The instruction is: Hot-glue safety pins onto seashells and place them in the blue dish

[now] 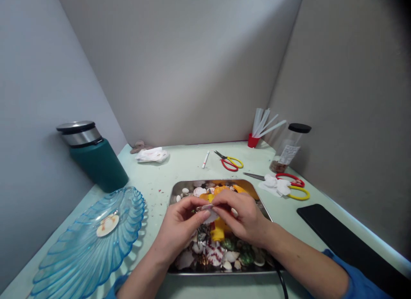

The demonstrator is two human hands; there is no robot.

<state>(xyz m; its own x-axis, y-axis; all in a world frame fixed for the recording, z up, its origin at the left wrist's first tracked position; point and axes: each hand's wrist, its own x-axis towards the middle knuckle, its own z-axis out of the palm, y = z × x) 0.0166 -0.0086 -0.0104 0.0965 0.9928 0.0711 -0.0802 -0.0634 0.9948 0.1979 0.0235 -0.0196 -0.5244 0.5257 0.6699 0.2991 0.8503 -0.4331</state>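
Note:
Above the metal tray (269,214), my left hand (184,217) and my right hand (245,215) meet fingertip to fingertip. Both pinch a small pale shell (208,207), its edge showing between thumbs and forefingers; the fingers cover most of it. Beneath them, partly hidden by my hands, a yellow tool that looks like a glue gun (218,231) lies on the shells. Around it the tray holds many seashells, including a purple-and-white scallop shell (214,254) and dark green shells (246,254).
Left stand a blue shell-shaped dish (86,256) with a scallop shell (108,225) and a teal bottle (99,164). Behind lie scissors (229,160), a white stick (205,159) and a white bundle (152,155). Right are more scissors (290,185), a jar (287,149), a red cup (253,141) of translucent sticks.

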